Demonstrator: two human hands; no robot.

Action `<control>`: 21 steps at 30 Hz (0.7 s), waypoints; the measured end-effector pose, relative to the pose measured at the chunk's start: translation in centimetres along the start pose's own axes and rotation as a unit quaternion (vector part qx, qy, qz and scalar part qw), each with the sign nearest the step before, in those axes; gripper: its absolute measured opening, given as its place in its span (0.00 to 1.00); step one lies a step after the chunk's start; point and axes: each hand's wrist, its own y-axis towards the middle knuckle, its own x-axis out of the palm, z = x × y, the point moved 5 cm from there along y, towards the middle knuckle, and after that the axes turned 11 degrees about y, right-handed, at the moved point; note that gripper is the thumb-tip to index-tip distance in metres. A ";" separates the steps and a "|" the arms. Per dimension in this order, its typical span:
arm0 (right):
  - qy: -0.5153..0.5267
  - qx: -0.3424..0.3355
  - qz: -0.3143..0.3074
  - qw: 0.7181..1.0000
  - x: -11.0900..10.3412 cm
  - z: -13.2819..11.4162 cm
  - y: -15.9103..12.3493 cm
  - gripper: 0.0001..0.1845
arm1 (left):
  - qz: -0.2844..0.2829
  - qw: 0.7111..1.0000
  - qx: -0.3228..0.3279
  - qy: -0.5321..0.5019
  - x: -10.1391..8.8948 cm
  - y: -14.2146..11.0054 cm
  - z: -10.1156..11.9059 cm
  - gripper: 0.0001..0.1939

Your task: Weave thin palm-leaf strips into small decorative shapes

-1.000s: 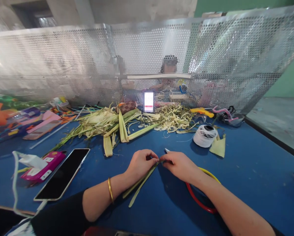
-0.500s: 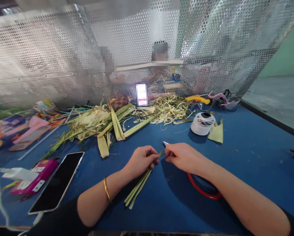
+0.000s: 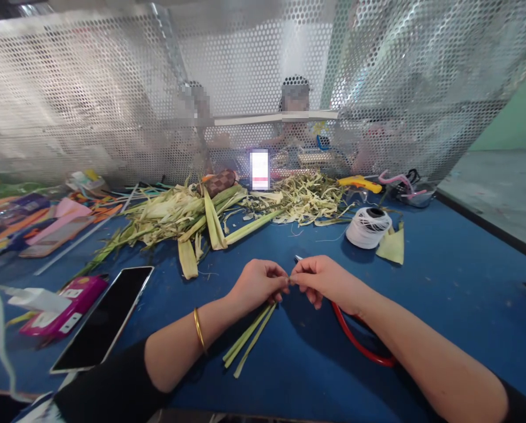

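Several thin green plant strips (image 3: 250, 339) stick out below my left hand (image 3: 263, 285), whose fingers are closed around their upper ends. My right hand (image 3: 318, 279) pinches at the tip of the bunch, fingertips meeting those of the left; what lies between its fingers is too small to make out. Under the right hand and forearm lies a pair of scissors with a red handle (image 3: 362, 343), its blade tip (image 3: 298, 258) showing beyond the hand. A cone of white thread (image 3: 368, 228) stands farther off to the right, beside a piece of pale leaf (image 3: 393, 244).
Heaps of plant strips (image 3: 166, 214) and shredded trimmings (image 3: 316, 200) lie along the perforated screen (image 3: 245, 76). A phone (image 3: 104, 317) and a magenta power strip (image 3: 64, 305) are at left. A yellow tool (image 3: 360, 184) lies at back right. People sit behind the screen.
My right hand has moved left, so its fingertips now meet my left hand's at the end of the bunch. The view has shifted slightly.
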 end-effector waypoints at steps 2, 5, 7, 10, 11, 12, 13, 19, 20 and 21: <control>0.046 0.002 -0.004 0.999 0.1 0.0 0.1 0.06 | -0.001 1.000 0.008 0.007 0.0 0.0 0.0 0.05; 0.097 0.001 -0.010 0.995 0.2 0.1 0.3 0.08 | -0.003 1.000 0.011 0.009 0.0 0.1 0.0 0.08; 0.113 0.002 -0.011 0.994 0.2 0.2 0.4 0.11 | 0.000 1.000 0.009 -0.010 0.0 0.2 -0.1 0.07; 0.123 0.000 -0.005 0.992 0.2 0.4 0.6 0.13 | 0.012 0.999 0.008 -0.049 0.0 0.2 -0.2 0.13; 0.124 -0.001 -0.005 0.992 0.2 0.5 0.6 0.13 | 0.014 0.998 0.008 -0.057 0.0 0.2 -0.2 0.15; 0.124 -0.002 -0.005 0.992 0.2 0.5 0.6 0.14 | 0.013 0.998 0.007 -0.062 0.0 0.2 -0.3 0.15; 0.124 -0.003 -0.005 0.992 0.2 0.6 0.6 0.14 | 0.010 0.998 0.006 -0.065 0.1 0.2 -0.3 0.15; 0.141 -0.003 -0.005 0.990 0.2 0.7 0.7 0.14 | -0.003 0.998 -0.005 -0.067 -0.1 0.1 -0.1 0.08; 0.149 -0.001 -0.007 0.989 0.2 0.7 0.7 0.14 | -0.011 0.998 -0.006 -0.066 -0.2 0.1 0.0 0.07; 0.159 0.000 -0.007 0.987 0.2 0.7 0.7 0.14 | -0.020 0.998 -0.007 -0.065 -0.2 0.0 0.0 0.06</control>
